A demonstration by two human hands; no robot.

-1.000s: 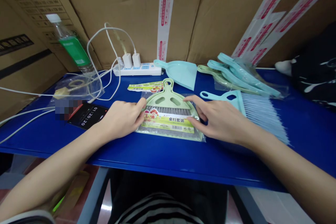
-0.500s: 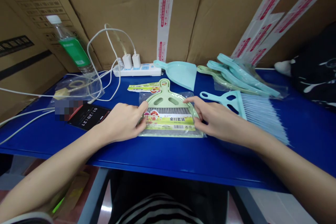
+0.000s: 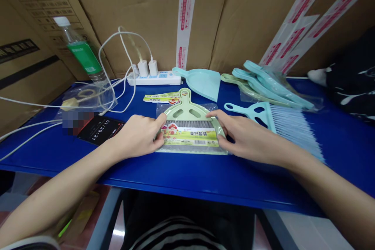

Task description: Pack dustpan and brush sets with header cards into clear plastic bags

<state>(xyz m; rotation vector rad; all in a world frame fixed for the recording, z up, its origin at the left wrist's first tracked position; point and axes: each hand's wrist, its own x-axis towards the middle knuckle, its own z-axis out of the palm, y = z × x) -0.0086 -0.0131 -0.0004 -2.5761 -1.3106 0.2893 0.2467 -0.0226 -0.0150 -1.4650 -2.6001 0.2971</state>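
Note:
A green dustpan and brush set (image 3: 187, 115) in a clear plastic bag lies flat near the middle of the blue table, its handle pointing away from me. Printed card (image 3: 193, 134) with mushrooms crosses its grey bristles. My left hand (image 3: 145, 134) grips the left edge between thumb and fingers. On the opposite edge, my right hand (image 3: 234, 131) has its fingers curled round the bag and pan. Just right of that hand is a loose light-blue brush (image 3: 263, 115), bristles toward the right. Behind the set are a light-blue dustpan (image 3: 202, 82) and a loose printed card (image 3: 161, 97).
Bagged blue and green sets (image 3: 269, 84) are piled at the back right, near a dark patterned cloth (image 3: 354, 74). A power strip (image 3: 158, 79) with white cables, a tilted bottle (image 3: 83, 56) and a phone (image 3: 99, 129) are on the left. Cardboard (image 3: 140, 4) stands behind.
The view has shifted very slightly. Both hands stay at the sides of the bagged set, which lies in the same place; the right fingers have moved only a little.

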